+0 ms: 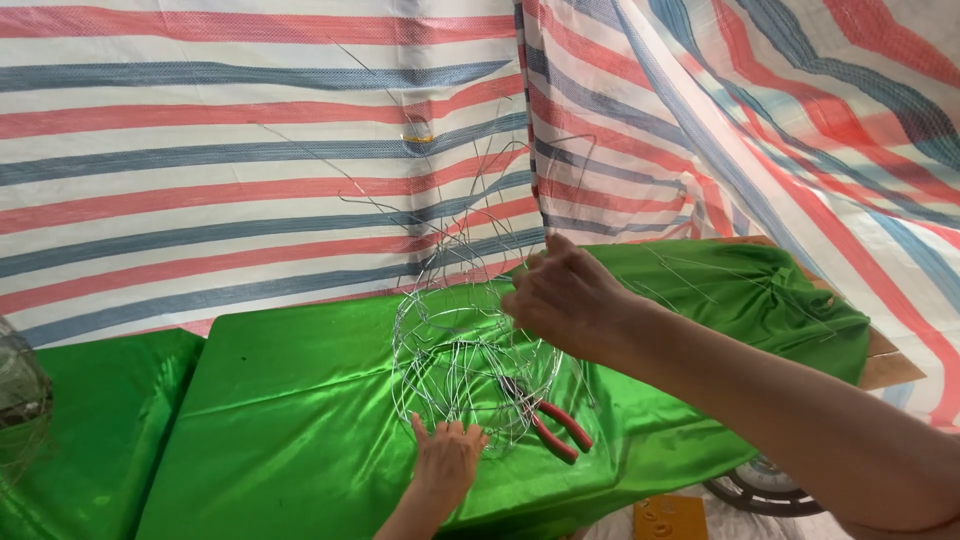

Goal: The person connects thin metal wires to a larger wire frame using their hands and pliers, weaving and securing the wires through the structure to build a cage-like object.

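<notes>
A round basket frame of thin silver wire (462,372) stands on a table draped in shiny green cloth (290,400), with long loose wire ends sticking up above it. My right hand (566,298) pinches a wire at the frame's upper right rim. My left hand (446,456) presses flat against the frame's lower front side, fingers spread. Red-handled pliers (552,422) lie on the cloth just right of the frame's base, behind some of the wires.
A red, blue and white striped tarp (250,150) hangs close behind the table. Another wire frame (20,400) shows at the left edge. Below the table's right front are a wheel (762,486) and a yellow box (670,517).
</notes>
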